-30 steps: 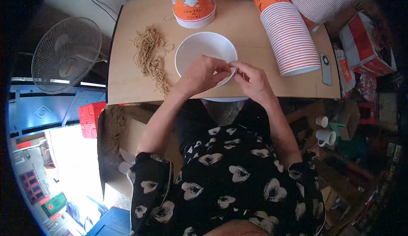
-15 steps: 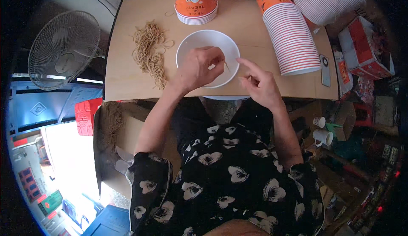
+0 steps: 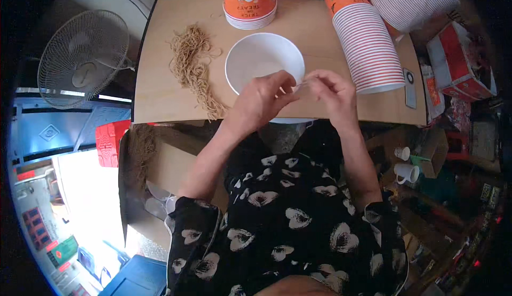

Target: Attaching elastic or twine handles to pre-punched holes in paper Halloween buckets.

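1. the bowl [image 3: 264, 56], white and open at the top, is upright on the worktop [image 3: 160, 91], near its front edge.
2. the left hand [image 3: 262, 100] is over the bowl's near rim, fingers curled, thumb and forefinger close together; whether this grip has hold of anything, i cannot tell.
3. the right hand [image 3: 337, 94] is at the rim's right, fingertips bunched; a thin pale bit seems to show between the hands, too small to name.
4. bands [image 3: 193, 64] lie in a loose heap left of the bowl; a paper stack [image 3: 370, 48] lies at its right.
5. the bowl looks light, smooth and fairly stiff, best taken by the rim; the bands look soft and stretchy, easiest pinched singly.
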Demonstrator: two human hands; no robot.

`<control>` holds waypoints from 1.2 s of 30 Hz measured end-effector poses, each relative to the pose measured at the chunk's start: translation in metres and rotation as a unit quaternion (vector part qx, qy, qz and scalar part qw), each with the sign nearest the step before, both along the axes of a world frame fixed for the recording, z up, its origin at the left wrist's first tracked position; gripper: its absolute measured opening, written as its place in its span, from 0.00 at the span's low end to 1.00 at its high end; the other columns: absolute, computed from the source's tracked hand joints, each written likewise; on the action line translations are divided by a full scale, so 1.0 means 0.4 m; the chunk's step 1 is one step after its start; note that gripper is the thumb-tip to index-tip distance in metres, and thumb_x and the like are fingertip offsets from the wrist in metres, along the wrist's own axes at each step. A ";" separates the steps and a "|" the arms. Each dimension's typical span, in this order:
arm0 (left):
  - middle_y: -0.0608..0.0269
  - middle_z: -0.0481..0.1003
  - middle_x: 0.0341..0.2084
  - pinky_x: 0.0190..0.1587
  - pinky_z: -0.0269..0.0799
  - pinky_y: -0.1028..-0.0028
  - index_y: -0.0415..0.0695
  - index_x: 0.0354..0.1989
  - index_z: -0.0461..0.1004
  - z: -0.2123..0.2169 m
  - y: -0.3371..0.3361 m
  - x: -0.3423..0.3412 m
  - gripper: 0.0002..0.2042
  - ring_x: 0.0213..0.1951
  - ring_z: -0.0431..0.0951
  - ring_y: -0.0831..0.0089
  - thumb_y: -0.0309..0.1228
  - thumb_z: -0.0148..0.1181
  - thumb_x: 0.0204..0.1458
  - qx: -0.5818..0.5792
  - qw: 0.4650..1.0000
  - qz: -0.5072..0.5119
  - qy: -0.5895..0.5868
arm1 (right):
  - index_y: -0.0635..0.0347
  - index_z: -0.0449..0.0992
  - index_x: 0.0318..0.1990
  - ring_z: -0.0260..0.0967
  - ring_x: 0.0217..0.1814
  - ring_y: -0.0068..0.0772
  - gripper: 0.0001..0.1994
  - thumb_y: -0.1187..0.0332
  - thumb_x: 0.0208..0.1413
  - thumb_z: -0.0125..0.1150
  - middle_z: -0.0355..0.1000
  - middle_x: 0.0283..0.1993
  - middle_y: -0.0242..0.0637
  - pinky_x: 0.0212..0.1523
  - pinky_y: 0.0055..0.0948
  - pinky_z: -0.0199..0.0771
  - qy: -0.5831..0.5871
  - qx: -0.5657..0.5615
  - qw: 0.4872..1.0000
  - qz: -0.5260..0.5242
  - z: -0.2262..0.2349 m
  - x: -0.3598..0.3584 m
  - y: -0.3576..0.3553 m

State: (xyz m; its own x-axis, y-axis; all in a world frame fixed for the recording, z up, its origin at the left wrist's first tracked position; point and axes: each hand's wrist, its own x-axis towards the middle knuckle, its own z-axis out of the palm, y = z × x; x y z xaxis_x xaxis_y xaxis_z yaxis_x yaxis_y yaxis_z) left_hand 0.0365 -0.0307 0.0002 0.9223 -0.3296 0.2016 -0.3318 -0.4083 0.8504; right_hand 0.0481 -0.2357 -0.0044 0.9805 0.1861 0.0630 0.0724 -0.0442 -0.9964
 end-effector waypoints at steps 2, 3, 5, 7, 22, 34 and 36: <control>0.54 0.79 0.30 0.34 0.76 0.62 0.40 0.37 0.74 0.007 0.006 -0.002 0.10 0.32 0.81 0.55 0.28 0.67 0.49 0.024 0.999 0.016 -0.024 | 0.65 0.81 0.42 0.64 0.26 0.13 0.07 0.72 0.58 0.63 0.72 0.27 0.25 0.28 0.15 0.63 0.017 0.070 0.996 -0.046 0.016 -0.006 -0.019; 0.54 0.79 0.30 0.34 0.75 0.62 0.40 0.36 0.75 0.013 0.010 -0.002 0.09 0.32 0.81 0.55 0.28 0.66 0.50 0.049 0.997 0.031 -0.050 | 0.65 0.81 0.42 0.64 0.26 0.13 0.07 0.72 0.58 0.63 0.72 0.27 0.25 0.28 0.15 0.63 0.015 0.070 0.996 -0.047 0.018 -0.003 -0.034; 0.55 0.79 0.29 0.34 0.75 0.62 0.41 0.36 0.75 0.014 0.019 0.003 0.08 0.32 0.81 0.56 0.28 0.66 0.50 0.057 0.996 0.035 -0.051 | 0.66 0.80 0.41 0.63 0.26 0.13 0.07 0.72 0.58 0.63 0.71 0.27 0.25 0.27 0.15 0.62 0.004 0.133 0.989 -0.065 0.023 0.009 -0.060; 0.56 0.79 0.29 0.34 0.75 0.61 0.41 0.35 0.75 0.019 0.029 0.007 0.07 0.32 0.81 0.56 0.28 0.65 0.50 0.063 0.996 0.037 -0.053 | 0.65 0.80 0.41 0.63 0.26 0.13 0.07 0.73 0.58 0.63 0.71 0.27 0.25 0.27 0.14 0.62 0.011 0.120 0.990 -0.068 0.038 0.012 -0.068; 0.71 0.69 0.24 0.32 0.68 0.79 0.42 0.38 0.73 0.136 -0.046 0.080 0.16 0.28 0.69 0.82 0.43 0.47 0.68 -0.133 0.927 -0.206 0.284 | 0.66 0.78 0.46 0.69 0.34 0.14 0.09 0.75 0.60 0.62 0.76 0.38 0.31 0.34 0.18 0.71 -0.092 0.094 0.987 0.087 0.097 -0.016 -0.056; 0.76 0.63 0.19 0.26 0.57 0.81 0.42 0.32 0.72 0.108 -0.068 0.033 0.15 0.23 0.61 0.86 0.40 0.48 0.68 -0.196 0.947 -0.109 0.230 | 0.64 0.73 0.46 0.67 0.28 0.15 0.11 0.65 0.67 0.52 0.77 0.37 0.33 0.29 0.18 0.68 -0.034 -0.018 0.998 -0.042 0.116 -0.017 -0.114; 0.76 0.63 0.19 0.26 0.57 0.81 0.42 0.32 0.72 0.110 -0.068 0.036 0.16 0.23 0.61 0.86 0.40 0.48 0.68 -0.198 0.944 -0.118 0.236 | 0.64 0.73 0.47 0.68 0.29 0.17 0.14 0.62 0.69 0.49 0.77 0.39 0.34 0.29 0.19 0.69 -0.007 0.012 0.999 -0.033 0.117 -0.004 -0.128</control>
